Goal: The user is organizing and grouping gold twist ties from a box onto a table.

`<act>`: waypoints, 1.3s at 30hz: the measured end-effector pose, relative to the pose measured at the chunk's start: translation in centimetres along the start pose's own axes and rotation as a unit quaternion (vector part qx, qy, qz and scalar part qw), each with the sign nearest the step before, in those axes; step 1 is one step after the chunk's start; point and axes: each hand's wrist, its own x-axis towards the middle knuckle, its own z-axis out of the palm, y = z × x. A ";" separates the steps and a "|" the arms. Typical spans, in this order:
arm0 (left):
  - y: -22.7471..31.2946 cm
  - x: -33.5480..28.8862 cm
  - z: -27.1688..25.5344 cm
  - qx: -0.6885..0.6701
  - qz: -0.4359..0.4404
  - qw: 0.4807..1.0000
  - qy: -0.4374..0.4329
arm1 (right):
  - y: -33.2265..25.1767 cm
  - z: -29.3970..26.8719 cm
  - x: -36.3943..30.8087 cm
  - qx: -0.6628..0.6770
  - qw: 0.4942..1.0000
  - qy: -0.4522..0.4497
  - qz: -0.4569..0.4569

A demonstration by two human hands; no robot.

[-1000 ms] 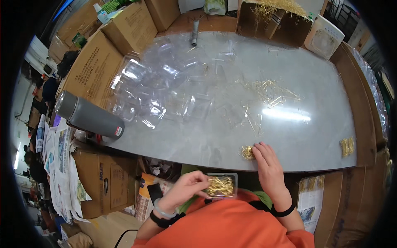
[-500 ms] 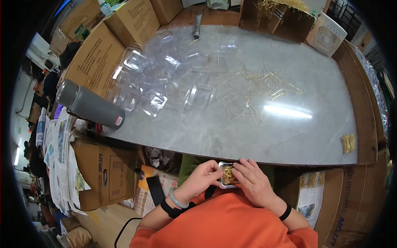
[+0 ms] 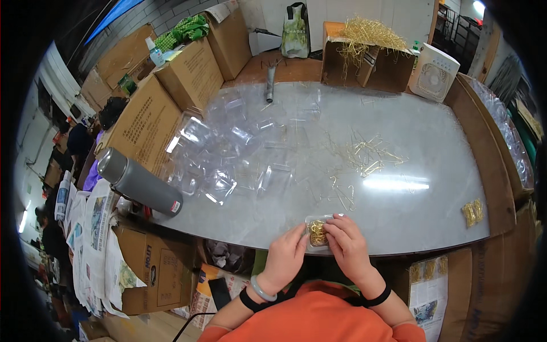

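Observation:
At the table's near edge, a small clear plastic box (image 3: 325,218) is packed with gold wire hangers (image 3: 317,233). My left hand (image 3: 286,255) grips the box's left side, its thumb and fingers pressed to the wall. From the right, my right hand (image 3: 347,242) is closed over the other side, its fingers bent across the rim and hiding part of the contents. Loose gold wire hangers (image 3: 370,157) lie scattered farther off, right of the middle. On the left spreads a heap of clear plastic boxes (image 3: 222,151).
A grey flask (image 3: 142,183) leans over the table's left edge. A grey tube (image 3: 270,85) stands at the back. Far right are a box topped with gold wire (image 3: 373,35) and a white fan (image 3: 434,73). Bundled gold hangers (image 3: 472,212) lie near the right edge.
Both hands have carried the filled box forward from my lap to the table's near edge. The view has tilted up, showing more of the back.

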 end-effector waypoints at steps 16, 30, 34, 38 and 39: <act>-0.1 -0.7 0.8 0.209 0.096 0.973 0.008 | 0.4 -0.5 0.1 -0.041 0.998 -0.045 -0.019; -0.2 1.2 1.5 -0.019 0.154 0.988 -0.023 | 0.9 -2.7 -0.9 0.054 0.992 0.036 0.109; -0.5 1.7 3.5 0.011 0.183 0.981 -0.063 | 0.3 -3.2 -3.0 -0.072 0.993 0.011 0.088; -0.8 1.5 4.1 0.044 0.188 0.979 -0.068 | -0.5 -1.8 -4.4 -0.126 0.991 -0.014 0.034; -0.9 1.4 4.1 0.046 0.187 0.980 -0.059 | -0.5 -1.7 -4.3 -0.112 0.993 -0.017 0.042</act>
